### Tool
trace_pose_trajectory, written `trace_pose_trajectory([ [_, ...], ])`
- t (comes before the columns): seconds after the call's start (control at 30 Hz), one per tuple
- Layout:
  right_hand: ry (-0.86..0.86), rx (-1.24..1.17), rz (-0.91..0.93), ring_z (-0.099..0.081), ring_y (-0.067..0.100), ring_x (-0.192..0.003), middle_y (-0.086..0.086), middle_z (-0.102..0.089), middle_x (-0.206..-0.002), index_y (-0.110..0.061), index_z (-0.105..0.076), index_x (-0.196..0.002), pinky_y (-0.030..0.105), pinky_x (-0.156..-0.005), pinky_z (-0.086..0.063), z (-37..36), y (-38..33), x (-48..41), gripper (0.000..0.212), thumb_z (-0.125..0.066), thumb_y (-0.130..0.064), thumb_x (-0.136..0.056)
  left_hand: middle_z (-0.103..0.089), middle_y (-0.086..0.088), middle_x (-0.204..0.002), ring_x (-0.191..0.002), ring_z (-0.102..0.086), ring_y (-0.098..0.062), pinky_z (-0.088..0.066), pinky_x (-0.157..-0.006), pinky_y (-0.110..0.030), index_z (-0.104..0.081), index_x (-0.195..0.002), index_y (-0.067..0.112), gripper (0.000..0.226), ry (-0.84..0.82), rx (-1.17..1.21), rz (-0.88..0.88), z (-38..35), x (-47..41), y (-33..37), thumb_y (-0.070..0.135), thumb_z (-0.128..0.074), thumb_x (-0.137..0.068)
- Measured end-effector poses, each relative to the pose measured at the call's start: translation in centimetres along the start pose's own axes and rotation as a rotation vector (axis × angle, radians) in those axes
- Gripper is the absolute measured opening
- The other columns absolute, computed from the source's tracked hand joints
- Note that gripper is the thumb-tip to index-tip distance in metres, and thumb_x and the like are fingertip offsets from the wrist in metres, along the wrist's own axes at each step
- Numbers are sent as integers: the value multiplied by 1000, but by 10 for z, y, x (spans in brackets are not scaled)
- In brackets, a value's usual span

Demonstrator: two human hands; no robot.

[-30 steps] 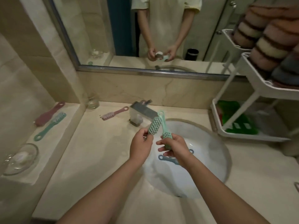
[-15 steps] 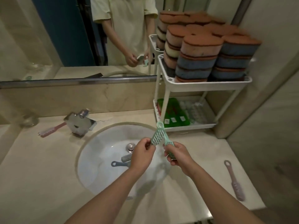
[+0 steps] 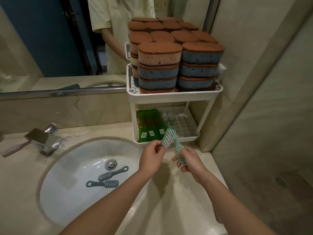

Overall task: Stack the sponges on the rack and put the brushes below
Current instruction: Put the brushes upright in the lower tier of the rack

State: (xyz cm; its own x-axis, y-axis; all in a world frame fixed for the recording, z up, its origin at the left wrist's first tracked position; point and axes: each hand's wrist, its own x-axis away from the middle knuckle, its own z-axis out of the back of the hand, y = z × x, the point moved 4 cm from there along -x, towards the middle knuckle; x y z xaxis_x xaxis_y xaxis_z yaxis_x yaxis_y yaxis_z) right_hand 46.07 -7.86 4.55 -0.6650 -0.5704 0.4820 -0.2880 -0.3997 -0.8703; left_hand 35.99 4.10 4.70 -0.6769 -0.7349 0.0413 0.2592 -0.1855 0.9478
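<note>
My left hand (image 3: 151,157) pinches a mint-green brush (image 3: 167,139) by its lower end, bristle head up. In my right hand (image 3: 188,161) is a second mint-green brush (image 3: 177,146), gripped at its bristle end with the handle loop up. The two brushes cross just in front of the white rack's lower shelf (image 3: 185,123). Several brown-topped sponges (image 3: 159,68) stand in stacks on the rack's top tier (image 3: 174,96). Two grey-blue brushes (image 3: 113,173) (image 3: 103,183) lie in the sink (image 3: 71,167). A pink brush (image 3: 14,148) lies on the counter left of the faucet.
Green bottles (image 3: 150,124) fill the left half of the lower shelf. The steel faucet (image 3: 43,139) stands behind the sink. A mirror covers the back wall, and a tiled wall closes the counter on the right.
The view has swung right from the faucet side to the rack. Both hands have carried the two mint-green brushes to the front of the lower shelf.
</note>
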Motion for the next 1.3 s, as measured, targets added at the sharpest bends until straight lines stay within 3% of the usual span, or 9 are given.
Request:
trace_pose_trajectory([
  [0.17,14,179,114,-50,13,-48,8,-72,-76,-10,-60,-100,22,-39,-32,21,-28,-14,20,-61,-12,-80,-62,12,-87,-78,-59,-2,-42,-62,-19,-56,-90,35,9,20,-51,-43,-13,-22,22,30,-53,-97],
  [0.27,72,232,198,-44,9,-45,-6,-58,-54,-13,-66,-73,21,-39,-30,31,-46,-25,5,-70,-11,-71,-62,14,-94,-81,-58,0,-39,-60,-18,-54,-99,31,8,11,-142,-55,-19,-40,33,35,-48,-99],
  [0.33,104,182,227,-36,6,-44,-11,-45,-45,-15,-57,-61,19,-40,-27,36,-56,-36,20,-72,-15,-74,-60,15,-93,-80,-57,3,-39,-59,-18,-52,-103,30,8,-22,-160,-39,-25,-50,39,35,-47,-99],
  [0.67,127,-48,131,-52,3,-38,-8,-57,-45,-9,-68,-92,18,-39,-39,24,-70,-78,20,-65,-29,-92,-64,-7,-105,-92,-65,-23,-56,-76,-35,-50,-108,18,10,-5,150,348,-54,-87,32,22,-47,-100],
  [0.77,112,-51,102,-63,7,-61,-3,-66,-72,-16,-66,-92,17,-48,-46,21,-73,-91,13,-62,-29,-94,-65,-11,-111,-95,-64,-24,-56,-82,-39,-52,-105,18,7,25,152,362,-55,-104,34,20,-51,-98],
  [0.83,113,4,117,-64,11,-74,-1,-68,-86,-21,-65,-104,20,-57,-50,21,-75,-97,13,-65,-22,-91,-65,-11,-111,-88,-64,-22,-56,-67,-29,-55,-108,16,12,34,128,374,-56,-119,37,19,-55,-97],
  [1.0,166,-38,134,-69,22,-64,16,-65,-106,-17,-52,-121,27,-54,-58,28,-71,-124,36,-53,4,-91,-68,-14,-111,-87,-70,-29,-60,-76,-40,-58,-111,6,17,-16,301,531,-64,-139,34,6,-58,-94],
  [1.17,244,340,109,-54,28,-122,11,-57,-135,-11,-55,-129,37,-103,-44,31,-75,-160,38,-43,-3,-94,-60,-21,-126,-102,-65,-36,-54,-71,-40,-47,-131,8,30,20,436,692,-61,-141,32,5,-37,-103],
  [1.3,267,404,93,-58,28,-117,9,-62,-129,-12,-62,-120,29,-91,-45,32,-72,-171,35,-43,-5,-92,-58,-20,-127,-106,-64,-36,-53,-73,-38,-42,-139,8,38,15,432,700,-62,-141,29,1,-37,-102],
])
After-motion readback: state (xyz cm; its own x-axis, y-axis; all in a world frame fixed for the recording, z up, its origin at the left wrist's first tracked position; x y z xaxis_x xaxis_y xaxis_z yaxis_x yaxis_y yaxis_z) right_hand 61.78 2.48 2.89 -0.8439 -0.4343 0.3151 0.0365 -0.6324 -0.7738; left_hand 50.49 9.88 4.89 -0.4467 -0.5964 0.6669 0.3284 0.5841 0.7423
